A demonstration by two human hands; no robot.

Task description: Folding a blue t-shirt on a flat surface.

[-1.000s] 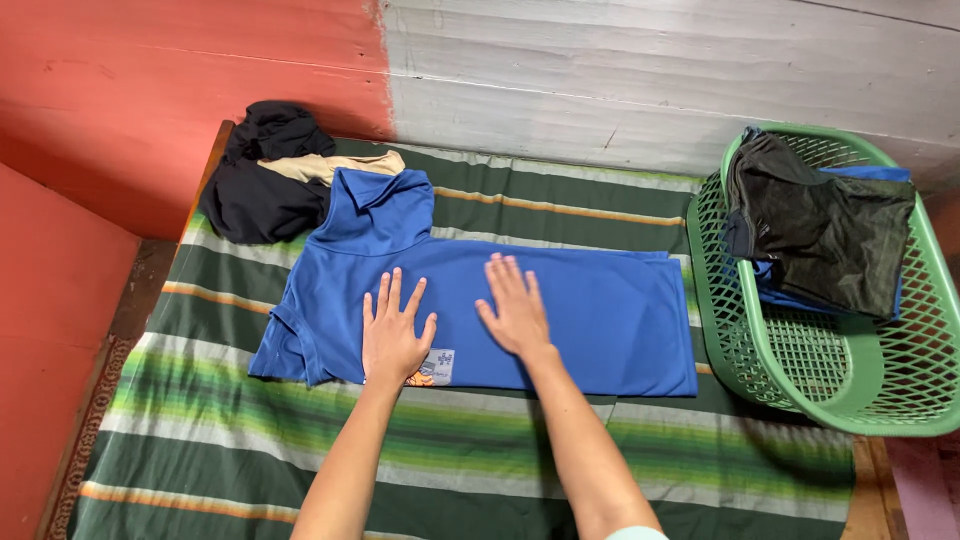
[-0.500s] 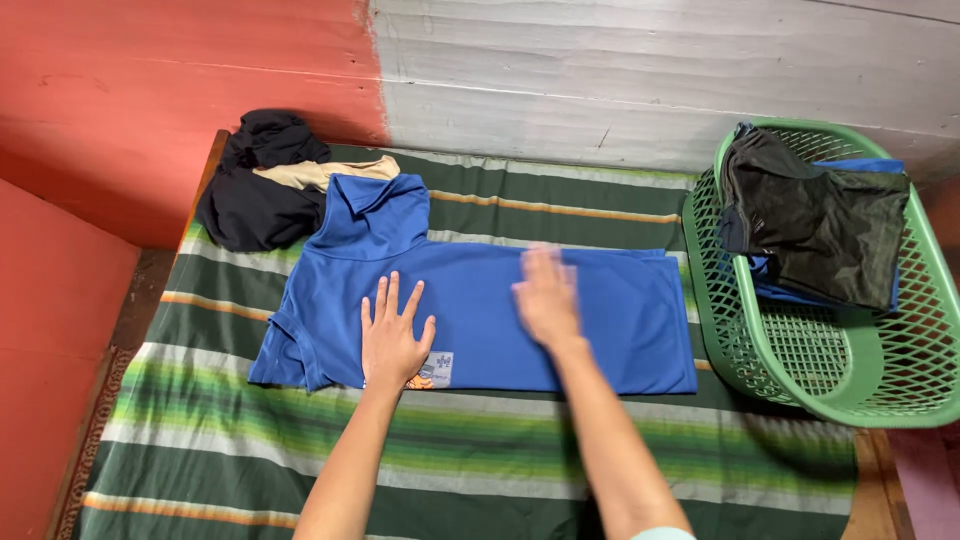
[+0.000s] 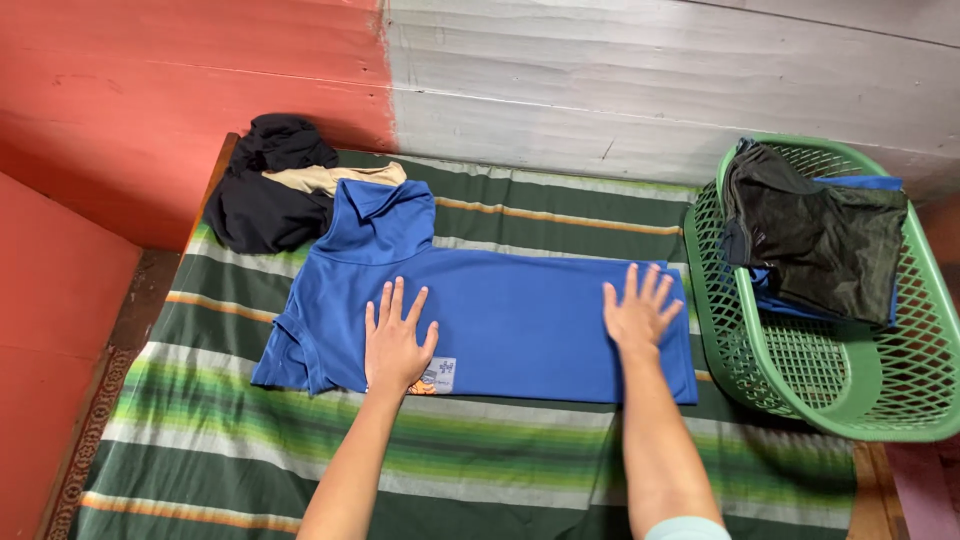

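Painted walls, red on the left and grey-white on the right, back a bed (image 3: 250,470) covered with a green striped blanket. Across its middle lies a blue shirt (image 3: 520,315), folded lengthwise into a long band, collar and sleeve end to the left, hem end to the right, with a small printed patch near its front edge. Judging from how it lies, the first fold is done and the cloth looks mostly flat; the shorter cross-folds are not yet made. To the right, partly over the bed's edge, sits a green plastic laundry basket (image 3: 850,400) holding a dark garment (image 3: 820,240) draped over something blue. At the far left corner a heap of black clothes (image 3: 265,195) with a tan piece touches the shirt's collar. The left hand (image 3: 397,340) rests flat on the shirt near the patch, fingers spread wide, holding nothing. The right hand (image 3: 636,312) lies flat near the hem end, fingers also fanned wide, gripping nothing.
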